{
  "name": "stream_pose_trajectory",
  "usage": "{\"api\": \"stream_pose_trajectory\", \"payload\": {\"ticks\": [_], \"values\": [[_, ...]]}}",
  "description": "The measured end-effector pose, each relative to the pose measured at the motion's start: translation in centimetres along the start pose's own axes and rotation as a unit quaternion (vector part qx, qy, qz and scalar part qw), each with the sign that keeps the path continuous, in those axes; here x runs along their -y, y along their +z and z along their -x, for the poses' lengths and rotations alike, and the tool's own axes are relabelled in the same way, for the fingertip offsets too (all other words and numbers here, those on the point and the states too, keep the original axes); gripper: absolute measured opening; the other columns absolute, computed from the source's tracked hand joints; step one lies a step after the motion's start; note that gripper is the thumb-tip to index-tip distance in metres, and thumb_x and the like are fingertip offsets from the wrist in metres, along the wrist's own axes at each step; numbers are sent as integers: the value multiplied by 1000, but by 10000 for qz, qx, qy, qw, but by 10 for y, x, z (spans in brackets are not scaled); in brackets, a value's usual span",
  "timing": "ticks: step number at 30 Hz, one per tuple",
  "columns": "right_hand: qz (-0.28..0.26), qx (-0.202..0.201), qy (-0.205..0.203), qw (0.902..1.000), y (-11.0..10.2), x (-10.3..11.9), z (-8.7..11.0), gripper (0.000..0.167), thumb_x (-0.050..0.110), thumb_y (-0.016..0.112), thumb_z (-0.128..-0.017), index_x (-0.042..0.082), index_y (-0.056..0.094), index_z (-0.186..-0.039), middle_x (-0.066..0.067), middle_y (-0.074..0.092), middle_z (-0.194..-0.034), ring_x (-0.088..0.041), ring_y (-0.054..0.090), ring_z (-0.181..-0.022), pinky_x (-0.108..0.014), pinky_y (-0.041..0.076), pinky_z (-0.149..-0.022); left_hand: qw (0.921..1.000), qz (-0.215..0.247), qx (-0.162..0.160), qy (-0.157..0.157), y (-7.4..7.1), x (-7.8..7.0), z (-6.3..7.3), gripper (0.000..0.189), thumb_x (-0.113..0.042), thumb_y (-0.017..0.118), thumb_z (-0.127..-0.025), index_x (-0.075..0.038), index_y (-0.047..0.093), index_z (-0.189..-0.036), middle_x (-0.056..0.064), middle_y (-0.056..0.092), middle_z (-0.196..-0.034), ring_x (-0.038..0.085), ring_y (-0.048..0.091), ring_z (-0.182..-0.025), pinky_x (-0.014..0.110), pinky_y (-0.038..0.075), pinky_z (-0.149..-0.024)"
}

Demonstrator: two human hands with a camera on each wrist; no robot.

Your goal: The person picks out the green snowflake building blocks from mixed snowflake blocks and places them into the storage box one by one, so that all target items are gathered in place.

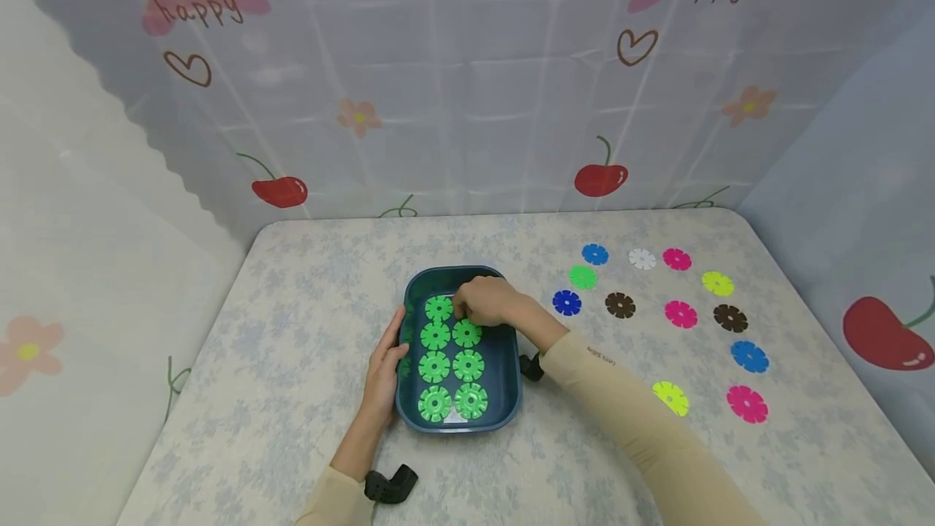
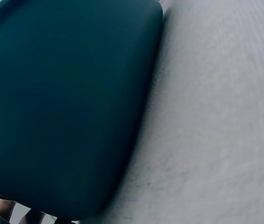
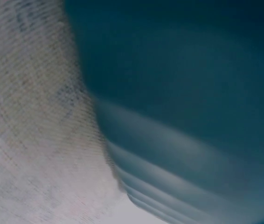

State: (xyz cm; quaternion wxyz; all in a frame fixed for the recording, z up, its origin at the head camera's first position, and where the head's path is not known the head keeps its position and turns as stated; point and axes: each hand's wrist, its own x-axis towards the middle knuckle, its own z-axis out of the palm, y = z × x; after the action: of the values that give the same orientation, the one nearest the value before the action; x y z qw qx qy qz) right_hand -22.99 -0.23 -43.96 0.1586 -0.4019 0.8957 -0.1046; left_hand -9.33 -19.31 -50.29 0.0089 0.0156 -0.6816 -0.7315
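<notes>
A dark teal tray [image 1: 507,380] stands on the table, with notched green plastic discs [image 1: 434,367] laid inside in two columns. The left hand [image 1: 381,364] holds the tray's left side, its thumb at the rim and its fingers along the outer wall. Inside the far right part of the tray, the right hand [image 1: 488,300] points its bent fingers down beside a green disc [image 1: 467,334]. Whether it pinches a disc is hidden. The tray's wall [image 2: 71,102] fills much of the left wrist view, and its outer side [image 3: 178,93] also fills much of the right wrist view.
To the tray's right, several loose notched discs lie scattered: a light green one [image 1: 583,277], a dark blue one [image 1: 566,303], a brown one [image 1: 620,305], a white one [image 1: 642,259], a pink one [image 1: 681,314] and a yellow one [image 1: 670,398]. A printed curtain [image 1: 475,88] hangs behind the table.
</notes>
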Motion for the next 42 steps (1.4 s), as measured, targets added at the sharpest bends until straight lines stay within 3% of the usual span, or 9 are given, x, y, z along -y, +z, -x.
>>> {"api": "stream_pose_trajectory", "payload": {"ticks": [3,6,11,16,21,27,30,38,42], "values": [[-413,-162,-189,9988,-5,-2,4,23,2,57,-93,12,76,-101,-3,71,-93,-11,57,-67,-26,50,-66,10000,16,16,15,1,0,1,57,-8,32,-102,-21,25,-157,-5,18,-164,15,8,-152,19,17,-119],[-1121,-404,-460,9918,-12,-7,9,19,2,58,-94,6,73,-105,-7,70,-87,-13,60,-64,-24,48,-63,10000,-9,7,-35,1,0,0,56,-9,32,-102,-22,25,-157,-6,18,-163,14,9,-152,13,18,-115],[-2337,-850,-561,9670,-27,-21,27,19,4,58,-95,1,69,-111,-17,70,-88,-24,66,-71,-30,54,-67,10000,-40,-83,-32,0,1,0,56,-8,32,-102,-21,27,-156,-5,20,-163,14,10,-152,41,10,-123],[-2924,-1328,-251,9467,-35,-44,51,20,6,61,-94,2,69,-113,-15,68,-90,-32,67,-76,-43,56,-70,9999,-65,-118,0,0,1,-1,56,-8,32,-102,-21,27,-156,-5,20,-163,14,11,-152,43,10,-123],[-3107,-1763,381,9332,-39,-78,76,22,5,62,-93,2,68,-114,-13,66,-92,-38,66,-80,-39,54,-66,10000,-53,-78,18,0,1,-1,56,-8,32,-102,-21,27,-156,-4,19,-164,14,10,-152,43,10,-123],[-3044,-2168,1290,9185,-50,-118,108,30,9,63,-93,3,64,-123,-18,64,-105,-36,65,-90,-39,55,-77,10000,-53,-77,31,0,2,0,56,-8,32,-102,-20,27,-156,-4,19,-164,14,10,-152,43,9,-123],[-2852,-2267,1605,9173,-55,-134,121,34,11,63,-94,3,61,-127,-21,63,-113,-35,62,-97,-36,53,-81,10000,-49,-72,45,0,2,-1,56,-8,32,-102,-20,27,-156,-3,19,-164,14,10,-152,43,9,-123],[-2791,-1940,2262,9128,-51,-158,130,40,10,61,-94,-1,55,-133,-27,58,-123,-35,57,-103,-29,51,-79,10000,-33,-85,25,-1,2,-1,56,-7,32,-102,-20,26,-156,-2,19,-164,15,10,-152,43,9,-123],[-2893,-1817,2425,9080,-43,-167,128,41,8,60,-95,-2,55,-134,-27,58,-124,-35,55,-106,-28,50,-77,10000,-22,-72,-36,0,1,-1,56,-7,32,-102,-22,27,-156,-5,19,-164,13,10,-152,30,14,-122]]}}
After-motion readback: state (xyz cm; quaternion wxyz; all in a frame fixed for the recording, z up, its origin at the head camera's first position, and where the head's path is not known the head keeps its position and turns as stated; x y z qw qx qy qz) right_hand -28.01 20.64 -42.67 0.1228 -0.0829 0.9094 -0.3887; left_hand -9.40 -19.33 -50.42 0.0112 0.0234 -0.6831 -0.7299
